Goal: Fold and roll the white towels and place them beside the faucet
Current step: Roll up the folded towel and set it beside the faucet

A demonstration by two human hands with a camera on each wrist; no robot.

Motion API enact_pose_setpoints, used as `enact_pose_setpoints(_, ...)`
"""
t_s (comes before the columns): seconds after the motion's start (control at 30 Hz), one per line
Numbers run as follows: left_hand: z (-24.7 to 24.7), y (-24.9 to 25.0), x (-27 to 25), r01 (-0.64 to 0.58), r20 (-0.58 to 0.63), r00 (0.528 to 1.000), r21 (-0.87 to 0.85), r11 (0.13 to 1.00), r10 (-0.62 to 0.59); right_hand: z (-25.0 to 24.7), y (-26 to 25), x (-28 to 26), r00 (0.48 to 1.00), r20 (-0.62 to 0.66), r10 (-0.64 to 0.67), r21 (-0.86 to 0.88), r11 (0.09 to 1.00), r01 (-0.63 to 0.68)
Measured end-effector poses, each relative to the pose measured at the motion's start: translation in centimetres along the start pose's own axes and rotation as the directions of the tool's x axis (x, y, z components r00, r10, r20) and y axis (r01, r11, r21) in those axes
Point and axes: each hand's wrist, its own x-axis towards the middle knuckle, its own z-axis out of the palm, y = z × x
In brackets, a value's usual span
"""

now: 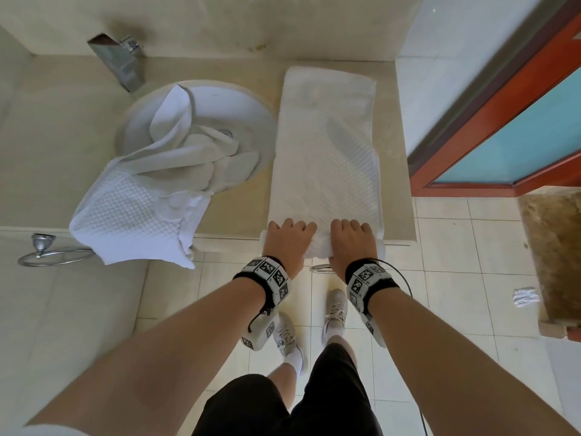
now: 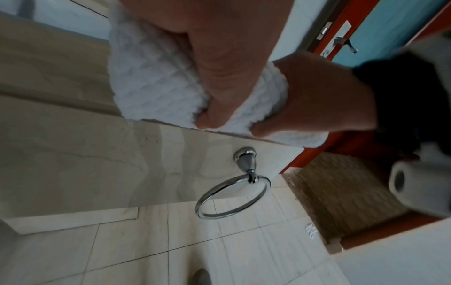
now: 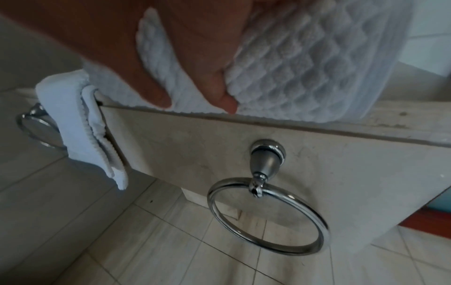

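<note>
A folded white waffle towel (image 1: 327, 146) lies lengthwise on the beige counter (image 1: 239, 209), right of the sink. Its near end is rolled up at the counter's front edge. My left hand (image 1: 290, 234) and right hand (image 1: 350, 236) sit side by side on that roll, fingers curled over it. In the left wrist view the left thumb (image 2: 212, 119) tucks under the roll (image 2: 156, 84). The right wrist view shows the right hand's fingertips (image 3: 227, 102) wrapped round the roll (image 3: 305, 67). A second, crumpled white towel (image 1: 147, 196) spills from the sink (image 1: 251, 111) over the counter edge. The faucet (image 1: 118, 61) stands behind the sink.
A chrome towel ring (image 3: 266, 217) hangs on the counter's front below my hands; another ring (image 1: 47, 253) is at the left. A red-framed door (image 1: 503, 121) is at the right, with a brown mat (image 1: 553, 247) and a crumpled scrap (image 1: 525, 297) on the tiled floor.
</note>
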Motion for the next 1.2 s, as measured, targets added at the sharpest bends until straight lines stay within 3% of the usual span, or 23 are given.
enact_pose_setpoints(0.17, 0.8, 0.5, -0.2, -0.02, -0.149, 0.988, 0.071, 0.997, 0.03, -0.6, 1.5, 1.9, 0.993, 0.116, 0.008, 0.138, 0.99, -0.024)
enact_pose_setpoints(0.23, 0.4, 0.4, 0.5, -0.007, -0.09, 0.996, 0.067, 0.998, 0.013, -0.6, 1.5, 2.0, 0.994, 0.106, 0.003, 0.119, 0.993, -0.015)
enact_pose_setpoints(0.33, 0.1, 0.3, 1.5, 0.001, 0.027, 1.0, 0.044, 0.999, -0.002, 0.1, 1.1, 1.0, 1.0, 0.0, -0.023, -0.046, 0.999, 0.023)
enact_pose_setpoints(0.47, -0.4, -0.2, 2.8, -0.017, 0.078, 0.997, 0.002, 1.0, 0.016, 1.2, 0.3, 0.6, 0.993, -0.12, 0.001, -0.123, 0.992, -0.016)
enact_pose_setpoints(0.53, -0.7, -0.4, 3.2, -0.003, 0.09, 0.996, 0.008, 1.0, 0.002, 0.8, -0.1, 1.2, 0.997, -0.051, 0.06, -0.077, 0.995, -0.064)
enact_pose_setpoints(0.63, -0.7, 0.1, 2.6, 0.026, 0.015, 0.999, 0.125, 0.992, -0.028, 0.0, -0.3, 2.5, 0.989, 0.12, 0.088, -0.047, 0.995, -0.083)
enact_pose_setpoints(0.73, 0.0, 0.6, 1.9, 0.026, -0.048, 0.999, 0.179, 0.984, -0.018, -0.6, 0.3, 3.8, 0.979, 0.195, 0.054, -0.051, 0.998, -0.045)
enact_pose_setpoints(0.8, -0.2, 0.6, 2.4, 0.035, -0.02, 0.999, 0.157, 0.987, -0.032, -0.9, 0.3, 4.4, 0.971, 0.231, 0.061, -0.075, 0.996, -0.045)
enact_pose_setpoints(0.9, -1.0, 0.5, 4.1, 0.054, 0.081, 0.995, 0.084, 0.995, -0.061, -0.8, -0.5, 4.2, 0.985, 0.09, 0.149, -0.198, 0.972, -0.129)
enact_pose_setpoints(1.03, -1.6, -0.1, 5.1, 0.052, 0.173, 0.984, 0.003, 0.999, -0.052, 0.2, -0.9, 3.0, 0.984, -0.012, 0.178, -0.153, 0.972, -0.178)
enact_pose_setpoints(1.1, -1.7, -0.4, 5.0, 0.05, 0.165, 0.985, -0.03, 0.998, -0.044, 0.2, -0.4, 3.0, 0.986, 0.007, 0.164, -0.091, 0.982, -0.163)
enact_pose_setpoints(1.2, -1.5, -0.4, 3.5, 0.047, 0.046, 0.998, 0.056, 0.997, -0.05, -0.3, 0.0, 3.5, 0.985, 0.121, 0.126, -0.048, 0.992, -0.121)
